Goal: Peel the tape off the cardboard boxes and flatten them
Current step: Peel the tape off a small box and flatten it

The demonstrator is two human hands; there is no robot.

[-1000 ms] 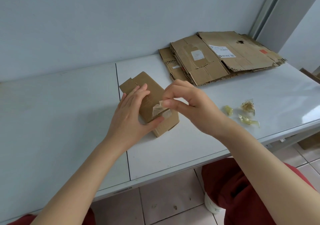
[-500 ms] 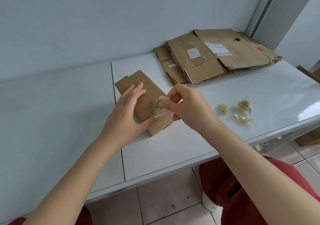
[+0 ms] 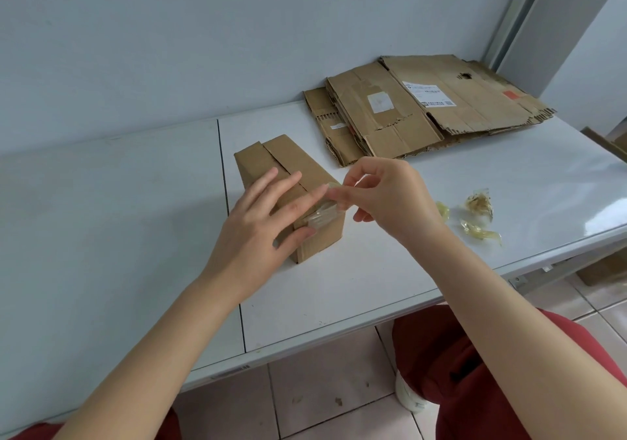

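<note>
A small brown cardboard box (image 3: 268, 163) lies on the white table (image 3: 118, 222), its top flaps closed. My left hand (image 3: 261, 226) rests flat on the box with straight fingers, thumb against the near side. My right hand (image 3: 386, 195) pinches a strip of clear tape (image 3: 322, 218) between thumb and forefinger at the box's near right corner. The tape still clings to the box's end.
A stack of flattened cardboard boxes (image 3: 424, 110) lies at the back right of the table by the wall. Three crumpled balls of peeled tape (image 3: 475, 215) sit right of my hands. The table's front edge runs just below my forearms.
The right hand has shifted slightly right and up, drawing the tape strip off the box's corner. The left hand's fingers have spread flatter over the box top.
</note>
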